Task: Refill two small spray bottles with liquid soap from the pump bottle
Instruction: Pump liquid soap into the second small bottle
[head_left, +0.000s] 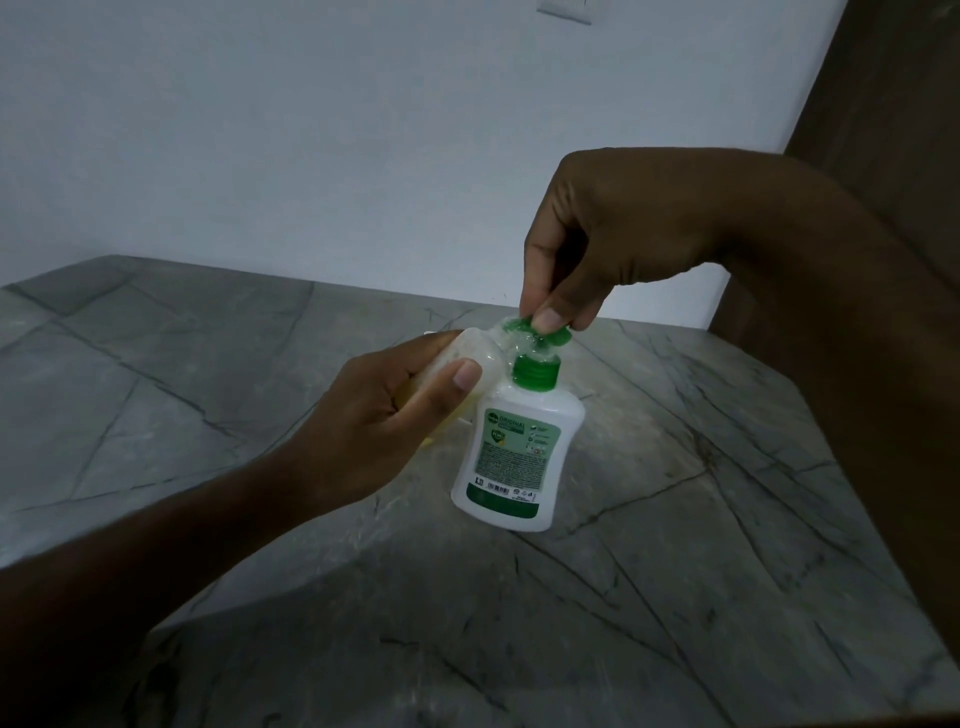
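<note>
Pump bottle (517, 457): I see it upright on the worktop (701, 493), directly below my right grip, so a press goes straight down.
Pump head (540, 332): green; right hand (613, 244) has thumb and fingertips curled onto it, ready to press, I judge.
Small spray bottle (475, 358): tilted, mouth tucked under the spout to catch soap; left hand (384, 415) wraps it, thumb on top.
Second bottle: not visible to me.
Wall (363, 130): behind the worktop.
</note>
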